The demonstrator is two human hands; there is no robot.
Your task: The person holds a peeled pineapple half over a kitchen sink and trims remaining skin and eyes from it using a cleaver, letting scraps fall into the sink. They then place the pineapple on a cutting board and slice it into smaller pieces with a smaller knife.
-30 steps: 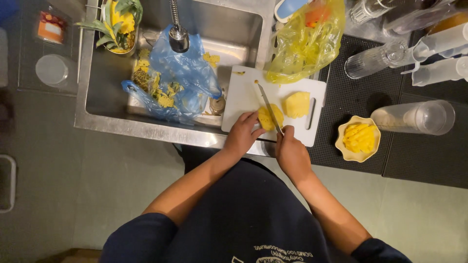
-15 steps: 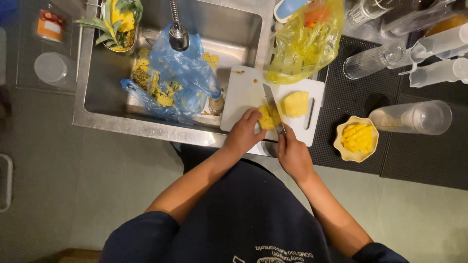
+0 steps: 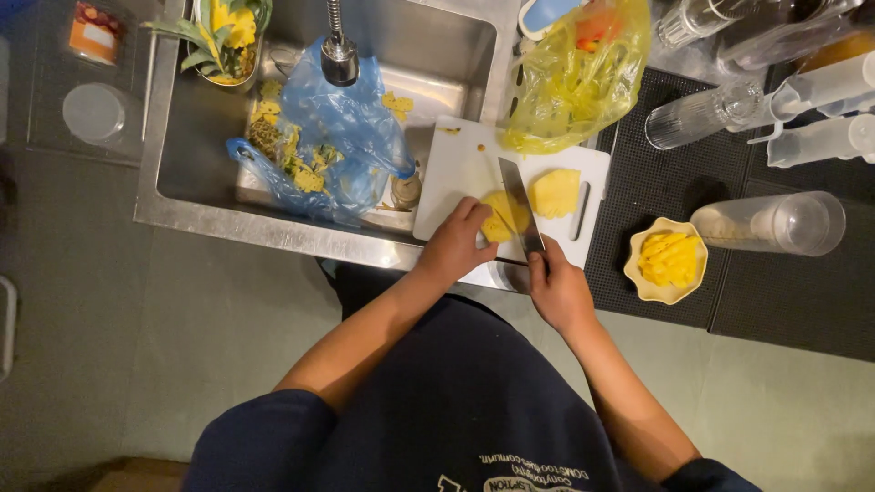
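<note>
I see a yellow pineapple piece (image 3: 503, 217) lying on the white cutting board (image 3: 465, 173), pinned under my left hand's fingertips. The knife (image 3: 521, 208) stands blade-down through it, handle in my right hand. Another pineapple chunk (image 3: 555, 192) lies just beyond.

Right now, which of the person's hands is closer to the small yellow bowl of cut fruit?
The right hand, gripping the knife beside the yellow bowl. The left hand holds the pineapple piece farther away.
</note>
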